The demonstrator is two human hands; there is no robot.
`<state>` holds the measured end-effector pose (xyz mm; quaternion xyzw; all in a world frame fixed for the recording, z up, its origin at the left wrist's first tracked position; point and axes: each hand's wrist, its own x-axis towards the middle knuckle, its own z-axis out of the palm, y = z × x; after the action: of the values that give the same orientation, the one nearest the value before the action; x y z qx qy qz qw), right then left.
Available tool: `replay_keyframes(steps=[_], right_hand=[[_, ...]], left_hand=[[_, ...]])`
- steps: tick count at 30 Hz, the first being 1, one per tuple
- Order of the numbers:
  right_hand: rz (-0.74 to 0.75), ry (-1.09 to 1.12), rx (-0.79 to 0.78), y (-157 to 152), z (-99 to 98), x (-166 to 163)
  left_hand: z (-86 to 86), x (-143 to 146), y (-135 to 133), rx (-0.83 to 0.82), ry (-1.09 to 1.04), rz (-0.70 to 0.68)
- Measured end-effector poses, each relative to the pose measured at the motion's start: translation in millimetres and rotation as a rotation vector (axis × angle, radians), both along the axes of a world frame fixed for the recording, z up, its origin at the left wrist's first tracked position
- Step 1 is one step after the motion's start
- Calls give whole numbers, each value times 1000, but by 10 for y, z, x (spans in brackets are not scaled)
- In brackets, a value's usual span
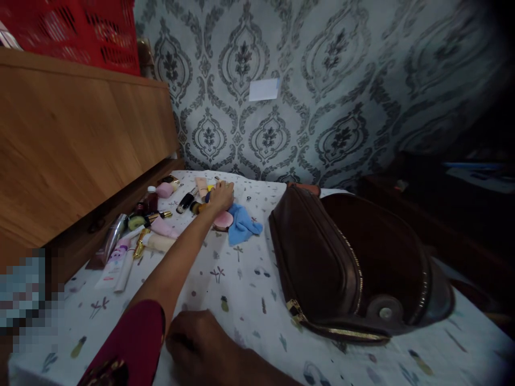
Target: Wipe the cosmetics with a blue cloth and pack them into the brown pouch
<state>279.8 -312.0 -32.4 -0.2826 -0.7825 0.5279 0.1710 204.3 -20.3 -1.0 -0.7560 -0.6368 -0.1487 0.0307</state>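
Note:
My left hand, at the end of an outstretched arm in a dark red sleeve, reaches in among cosmetics at the far side of the cloth. Its fingers curl downward, and what they hold, if anything, is hidden. Right beside it are a round pink compact, a crumpled blue cloth and a dark-capped jar. A black bottle and a beige tube lie further left. Low in the view, my right hand is closed in a fist near my left elbow, with nothing seen in it.
A large brown zippered bag stands on the right with its top open. Several tubes, including a white-and-purple tube, line the left edge beside a wooden cabinet. A red basket rests on top. Behind is a patterned wall.

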Motion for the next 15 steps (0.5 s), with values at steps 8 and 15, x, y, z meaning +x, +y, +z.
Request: replay_keyframes(steps=[8, 15], right_hand=[[-135, -70, -87, -85, -99, 85], [-32, 41, 10, -14, -105, 10]], left_hand=[[69, -191, 83, -22, -66, 67], [192, -848, 153, -173, -28, 260]])
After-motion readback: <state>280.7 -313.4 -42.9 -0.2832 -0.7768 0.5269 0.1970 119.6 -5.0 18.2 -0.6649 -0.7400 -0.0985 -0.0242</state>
